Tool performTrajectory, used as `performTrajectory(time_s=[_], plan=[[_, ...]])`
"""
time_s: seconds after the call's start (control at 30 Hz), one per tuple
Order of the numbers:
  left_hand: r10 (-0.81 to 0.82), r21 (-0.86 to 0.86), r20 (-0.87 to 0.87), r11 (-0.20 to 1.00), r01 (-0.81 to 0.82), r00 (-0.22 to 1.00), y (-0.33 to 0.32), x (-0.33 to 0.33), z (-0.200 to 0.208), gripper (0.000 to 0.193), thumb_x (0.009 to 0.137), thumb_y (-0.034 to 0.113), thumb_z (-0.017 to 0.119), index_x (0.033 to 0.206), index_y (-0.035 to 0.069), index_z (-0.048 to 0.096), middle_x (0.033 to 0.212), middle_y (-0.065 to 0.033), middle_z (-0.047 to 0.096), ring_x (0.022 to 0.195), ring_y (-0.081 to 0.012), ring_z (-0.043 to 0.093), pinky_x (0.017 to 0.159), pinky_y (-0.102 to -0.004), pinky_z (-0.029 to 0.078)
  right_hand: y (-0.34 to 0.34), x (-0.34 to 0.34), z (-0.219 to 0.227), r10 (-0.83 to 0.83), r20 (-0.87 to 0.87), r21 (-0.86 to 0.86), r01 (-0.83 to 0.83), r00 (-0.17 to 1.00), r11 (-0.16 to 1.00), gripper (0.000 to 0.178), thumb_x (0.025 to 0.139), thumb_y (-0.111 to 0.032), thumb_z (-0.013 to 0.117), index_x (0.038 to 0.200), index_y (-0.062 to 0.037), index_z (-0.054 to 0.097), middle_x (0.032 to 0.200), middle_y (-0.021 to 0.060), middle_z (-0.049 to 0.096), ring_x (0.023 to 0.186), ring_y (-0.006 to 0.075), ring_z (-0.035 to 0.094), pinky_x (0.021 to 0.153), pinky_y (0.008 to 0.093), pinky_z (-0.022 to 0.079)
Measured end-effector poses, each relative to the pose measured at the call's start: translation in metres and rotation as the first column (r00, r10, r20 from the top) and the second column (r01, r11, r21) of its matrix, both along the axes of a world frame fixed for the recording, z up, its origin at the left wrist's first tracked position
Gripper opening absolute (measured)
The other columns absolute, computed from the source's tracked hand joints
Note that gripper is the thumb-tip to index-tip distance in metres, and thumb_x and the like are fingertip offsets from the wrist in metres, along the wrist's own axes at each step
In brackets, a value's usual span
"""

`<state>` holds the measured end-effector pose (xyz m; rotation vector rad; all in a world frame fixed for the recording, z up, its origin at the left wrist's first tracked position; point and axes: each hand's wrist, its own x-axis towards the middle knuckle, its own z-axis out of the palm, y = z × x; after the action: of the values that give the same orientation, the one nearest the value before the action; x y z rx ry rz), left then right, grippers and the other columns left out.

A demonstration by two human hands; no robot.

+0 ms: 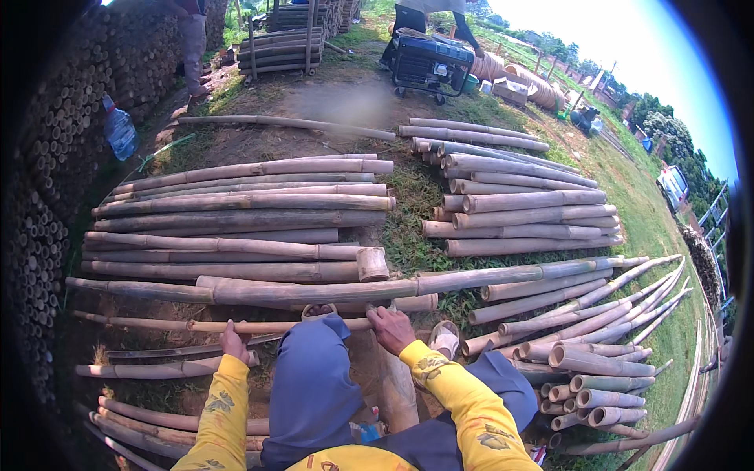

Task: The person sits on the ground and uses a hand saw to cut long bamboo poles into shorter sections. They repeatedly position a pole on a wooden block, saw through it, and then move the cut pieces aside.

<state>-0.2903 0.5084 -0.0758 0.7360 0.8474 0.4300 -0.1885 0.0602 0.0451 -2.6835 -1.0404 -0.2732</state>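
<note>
My left hand (233,341) is closed around a thin bamboo pole (290,326) that lies crosswise in front of my knees. My right hand (390,328) is closed at the right end of the same pole, above a thick upright-tilted log (397,388) between my legs. Just beyond my hands, a long bamboo pole (463,280) stretches across from left to right. A short cut piece of bamboo (372,264) sits behind it. Near my left hand lie a long, thin dark strip (157,352) and a thicker bamboo pole (169,367).
Rows of cut bamboo (259,202) lie ahead on the left, with more poles (534,204) to the right. Open-ended pieces (605,381) are heaped at near right. Tall bamboo stacks (78,102) line the left. A generator (432,64) and two people stand at the back.
</note>
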Motion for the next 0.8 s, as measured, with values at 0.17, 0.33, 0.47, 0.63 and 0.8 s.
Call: performTrajectory(time_s=[0.17, 0.33, 0.47, 0.63, 0.8], plan=[[0.003, 0.186, 0.022, 0.982, -0.007, 1.0, -0.028, 0.011, 0.045, 0.029, 0.107, 0.024, 0.058, 0.124, 0.005, 0.042, 0.109, -0.0183, 0.07, 0.099, -0.0288, 0.071, 0.085, -0.05, 0.061, 0.013, -0.004, 0.025, -0.054, 0.097, -0.108, 0.064, 0.994, 0.992, 0.044, 0.089, -0.047, 0.071, 0.108, -0.0086, 0.061, 0.097, 0.0105, 0.055, 0.098, 0.0305, 0.055, 0.084, 0.0453, 0.04], [-0.034, 0.288, 0.006, 0.957, 0.031, 0.999, -0.027, 0.026, 0.093, 0.03, 0.108, 0.022, 0.056, 0.13, 0.005, 0.044, 0.113, -0.0147, 0.068, 0.101, -0.0264, 0.071, 0.082, -0.0469, 0.064, 0.02, 0.003, 0.018, 0.106, -0.03, -0.096, -0.108, 0.994, 0.989, 0.059, 0.089, -0.032, 0.072, 0.14, -0.0069, 0.058, 0.098, 0.0116, 0.059, 0.096, 0.0328, 0.058, 0.088, 0.046, 0.045], [-0.072, 0.32, -0.009, 0.945, 0.071, 0.997, 0.003, 0.027, 0.1, 0.03, 0.109, 0.021, 0.053, 0.134, 0.005, 0.045, 0.116, -0.0142, 0.067, 0.103, -0.0252, 0.07, 0.086, -0.0455, 0.064, 0.033, 0.004, 0.023, 0.238, -0.133, 0.044, -0.234, 0.962, 0.971, 0.063, 0.091, -0.027, 0.072, 0.15, -0.0156, 0.053, 0.094, 0.0133, 0.059, 0.087, 0.0349, 0.06, 0.079, 0.0463, 0.049], [-0.14, 0.257, -0.018, 0.956, 0.14, 0.99, -0.025, 0.049, 0.131, 0.028, 0.108, 0.021, 0.057, 0.127, 0.001, 0.051, 0.119, -0.013, 0.064, 0.109, -0.0242, 0.069, 0.087, -0.0431, 0.063, 0.006, 0.028, 0.027, 0.236, -0.154, 0.094, -0.224, 0.959, 0.97, 0.055, 0.096, -0.03, 0.07, 0.147, -0.0162, 0.057, 0.091, 0.0141, 0.059, 0.087, 0.0355, 0.061, 0.078, 0.0474, 0.05], [-0.105, 0.234, 0.008, 0.967, 0.1, 0.994, -0.04, 0.06, 0.129, 0.029, 0.106, 0.021, 0.061, 0.124, 0.001, 0.051, 0.121, -0.0143, 0.064, 0.108, -0.0249, 0.07, 0.085, -0.0431, 0.064, -0.008, 0.05, 0.045, 0.241, -0.13, 0.101, -0.229, 0.962, 0.968, 0.05, 0.097, -0.029, 0.069, 0.144, -0.0153, 0.06, 0.096, 0.0151, 0.062, 0.091, 0.0371, 0.063, 0.08, 0.0471, 0.051]])
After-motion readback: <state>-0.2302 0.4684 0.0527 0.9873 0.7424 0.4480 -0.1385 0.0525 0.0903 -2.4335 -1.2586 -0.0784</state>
